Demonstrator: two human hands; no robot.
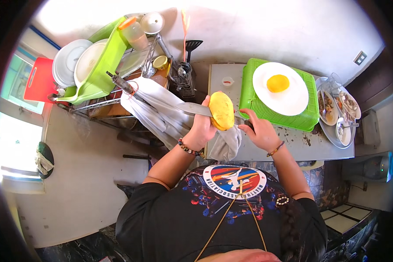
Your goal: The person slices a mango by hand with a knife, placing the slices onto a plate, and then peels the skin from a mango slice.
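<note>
My left hand [201, 129] holds up a yellow fruit [221, 110], likely a mango, above the front of the table. My right hand [263, 131] grips a kitchen knife [194, 108] by its handle, which the fingers partly cover. The blade runs across at the fruit, and its tip sticks out on the left past my left hand. Whether the steel is inside the flesh or behind it, I cannot tell. Ahead to the right, a yellow-orange piece of fruit [278, 83] lies on a white plate [263, 96], which rests on a green plastic basket [276, 121].
A grey cloth [227, 145] hangs over the edge of the table [301, 144]. On the right, a metal tray [342, 141] carries bowls of food scraps and a glass. Dark crumbs [307, 140] dot the tabletop. To the left stands a wire rack with a green dish drainer [101, 77] and white cloth [150, 101].
</note>
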